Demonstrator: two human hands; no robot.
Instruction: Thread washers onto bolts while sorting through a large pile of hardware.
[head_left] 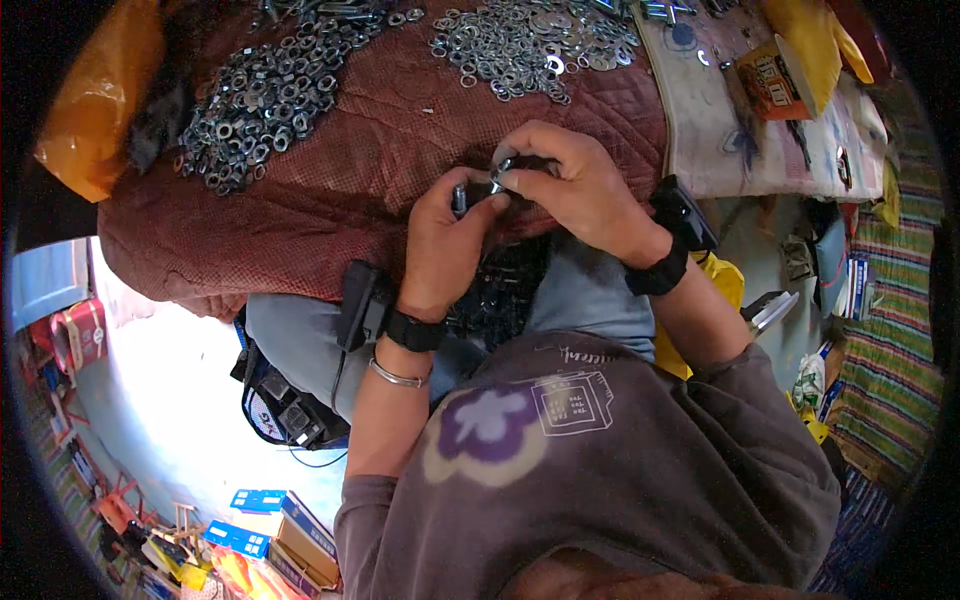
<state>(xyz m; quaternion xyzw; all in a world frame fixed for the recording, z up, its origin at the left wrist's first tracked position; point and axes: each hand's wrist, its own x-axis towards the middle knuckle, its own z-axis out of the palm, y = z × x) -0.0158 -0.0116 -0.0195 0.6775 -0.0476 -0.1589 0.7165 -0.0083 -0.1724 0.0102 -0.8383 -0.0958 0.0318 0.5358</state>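
My left hand (447,235) is closed in a pinch, with a short metal bolt (460,199) showing between its fingers. Close beside it on the right, my right hand (575,190) is also closed, its thumb and forefinger on a small shiny metal fastener (497,184). The fingertips of both hands meet around this piece and partly cover it, so its exact form cannot be made out. Both hands are just above the near edge of a table draped in a reddish-brown quilted cloth (370,150).
Beyond my hands lie a heap of metal nuts (270,100) at the left and a pile of flat washers (530,45) at the right. Several bolts (668,12) are at the far edge. A cardboard box (775,80) sits on a pale cloth (700,130) at right.
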